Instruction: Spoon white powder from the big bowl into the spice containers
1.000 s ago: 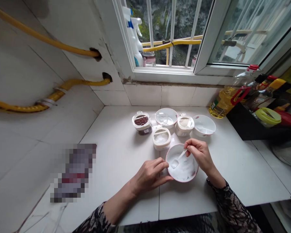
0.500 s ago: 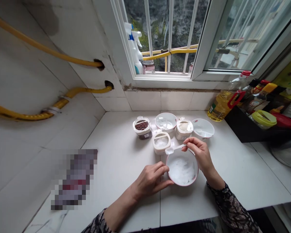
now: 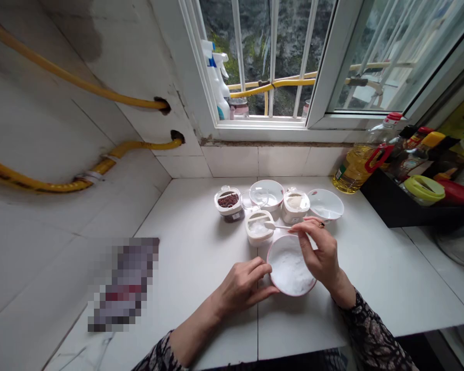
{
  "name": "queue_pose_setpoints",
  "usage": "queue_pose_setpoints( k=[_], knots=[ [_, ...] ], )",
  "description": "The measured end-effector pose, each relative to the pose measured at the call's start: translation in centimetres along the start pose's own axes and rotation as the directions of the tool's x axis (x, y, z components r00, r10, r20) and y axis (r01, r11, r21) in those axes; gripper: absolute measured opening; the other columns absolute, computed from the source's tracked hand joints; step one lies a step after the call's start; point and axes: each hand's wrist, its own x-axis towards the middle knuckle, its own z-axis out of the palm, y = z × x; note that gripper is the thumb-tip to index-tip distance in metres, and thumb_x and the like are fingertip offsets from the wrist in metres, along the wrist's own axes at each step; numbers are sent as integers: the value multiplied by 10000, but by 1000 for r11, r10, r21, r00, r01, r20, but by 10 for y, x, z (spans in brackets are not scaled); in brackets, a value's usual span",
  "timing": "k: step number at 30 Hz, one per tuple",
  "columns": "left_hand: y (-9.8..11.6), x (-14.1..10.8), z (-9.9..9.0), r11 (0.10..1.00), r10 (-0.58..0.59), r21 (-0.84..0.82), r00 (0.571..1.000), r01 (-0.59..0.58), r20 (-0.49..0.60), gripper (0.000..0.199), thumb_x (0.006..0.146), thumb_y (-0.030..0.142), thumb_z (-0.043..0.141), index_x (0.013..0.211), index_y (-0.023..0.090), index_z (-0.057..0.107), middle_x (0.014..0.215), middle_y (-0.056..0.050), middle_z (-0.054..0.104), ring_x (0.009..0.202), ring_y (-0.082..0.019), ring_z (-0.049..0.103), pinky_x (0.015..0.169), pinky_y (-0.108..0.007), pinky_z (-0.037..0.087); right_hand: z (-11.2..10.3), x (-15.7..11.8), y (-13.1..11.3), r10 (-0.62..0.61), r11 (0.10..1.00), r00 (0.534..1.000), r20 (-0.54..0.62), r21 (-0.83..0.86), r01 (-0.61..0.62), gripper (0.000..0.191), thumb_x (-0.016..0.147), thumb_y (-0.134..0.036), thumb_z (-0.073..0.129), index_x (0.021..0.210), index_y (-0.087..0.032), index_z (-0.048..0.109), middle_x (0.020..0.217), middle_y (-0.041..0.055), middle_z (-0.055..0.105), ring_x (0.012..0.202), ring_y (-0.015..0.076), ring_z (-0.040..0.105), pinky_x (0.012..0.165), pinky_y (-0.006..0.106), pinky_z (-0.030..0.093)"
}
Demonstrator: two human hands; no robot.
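Note:
My left hand grips the near left rim of a white bowl that holds white powder. In my right hand is a small white spoon, pinched by its handle above the bowl's far edge. The spoon's head is over the right side of the opening of a white jar with white grains inside; whether it carries anything I cannot tell. Behind stand a jar of dark reddish grains, a jar of pale grains, and two white bowls, one in the middle and one at the right.
An oil bottle stands at the back right beside a black rack of bottles and lidded tubs. A blurred-out dark item lies at the left. Yellow pipes run along the left wall, and a barred window is behind the counter.
My right hand has moved the spoon from above the bowl's far left rim up to the white-grain jar's opening. My left hand keeps its grip on the bowl.

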Motion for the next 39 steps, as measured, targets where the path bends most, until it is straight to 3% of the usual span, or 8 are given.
queue_pose_setpoints(
  k=[7,15,20,26,30,33,36,39],
  knots=[
    [1,1,-1,1000,7,-16,1000,-7,0,245,948,402,564,990,163,528,747,-19,578,587,-117,545,504,-215,458,-15,-3,9,241,965,970,28,97,-242,182,792,-154,486,678,-234,602,559,3,596,685,211,573,682,342,466],
    [1,3,-2,1000,10,-17,1000,-10,5,238,958,404,545,977,168,518,740,-15,571,580,-117,543,502,-212,457,-13,-3,12,101,995,979,178,-5,-102,200,765,-106,459,675,-223,594,581,-8,574,601,173,525,711,344,447],
    [1,2,-2,1000,9,-23,1000,-8,7,236,949,395,562,975,164,520,740,-17,578,575,-117,544,504,-209,461,-6,-6,13,101,995,946,307,-8,-103,207,751,-95,446,661,-219,584,612,5,615,620,174,519,713,335,446],
    [2,2,-2,1000,8,-22,1000,-8,-2,240,952,399,555,982,163,528,741,-15,576,583,-112,537,506,-206,456,-7,-7,13,321,940,910,264,27,-339,184,735,-148,458,623,-213,588,581,10,622,678,186,558,672,300,430],
    [1,2,-1,1000,12,-17,1000,-12,1,240,956,400,550,979,163,521,750,-20,582,574,-110,531,501,-206,453,-9,-4,15,511,810,812,282,158,-565,155,709,-194,455,630,-200,588,486,-25,539,521,144,510,548,257,387],
    [1,2,-1,1000,19,-23,1000,-19,-2,238,954,397,555,980,163,522,751,-20,581,576,-112,535,500,-207,456,-10,-3,15,571,735,763,303,227,-639,145,701,-217,461,632,-189,585,484,-33,524,469,123,488,505,242,363],
    [1,3,-1,1000,13,-26,1000,-13,-1,239,955,398,552,981,162,523,753,-21,581,576,-113,534,498,-207,455,-8,-3,15,559,753,773,302,206,-625,142,703,-208,461,637,-191,586,494,-31,532,484,128,496,522,248,375],
    [1,3,-1,999,15,-28,1000,-15,0,241,958,399,546,985,161,525,753,-23,582,579,-115,535,500,-210,455,-6,-5,15,469,851,838,281,113,-514,159,714,-178,462,624,-204,591,516,-13,568,601,164,543,620,277,417]
  ],
)
